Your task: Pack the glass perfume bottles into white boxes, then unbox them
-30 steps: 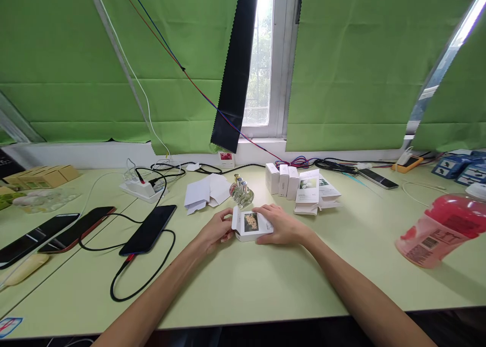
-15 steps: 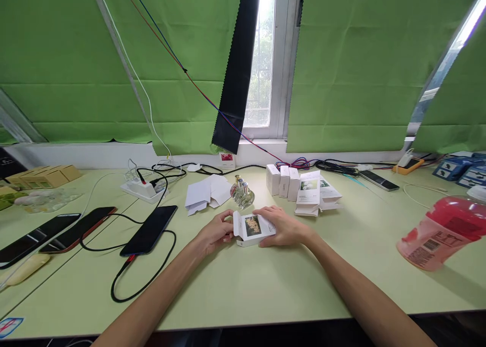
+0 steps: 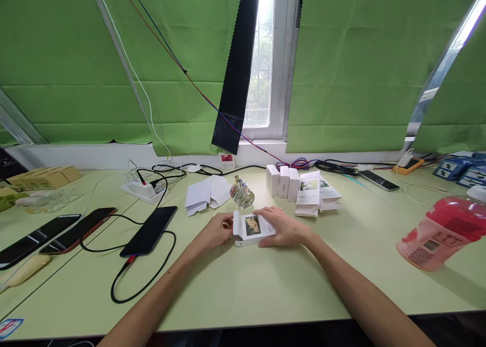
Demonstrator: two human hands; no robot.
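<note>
A small white carton with a yellow-flower picture lies flat on the table, its left end open and the flap standing up. My right hand grips the right end, thumb along the near side and fingers over the top. At the open end, my left hand has its fingers curled against the flap; its fingertips are partly hidden. Just behind the carton stand several small glass bottles with gold and silver caps. Flattened white cartons lie to their left.
Upright white boxes and opened flower-print cartons sit behind my right hand. On the left are phones, charging cables and a power strip. A pink-red plastic jar stands at right, with a multimeter farther back.
My left hand has rolled slightly at the carton's open end, its fingers now tucked in more. The carton's near left corner has shifted a little left. My right hand keeps its grip.
</note>
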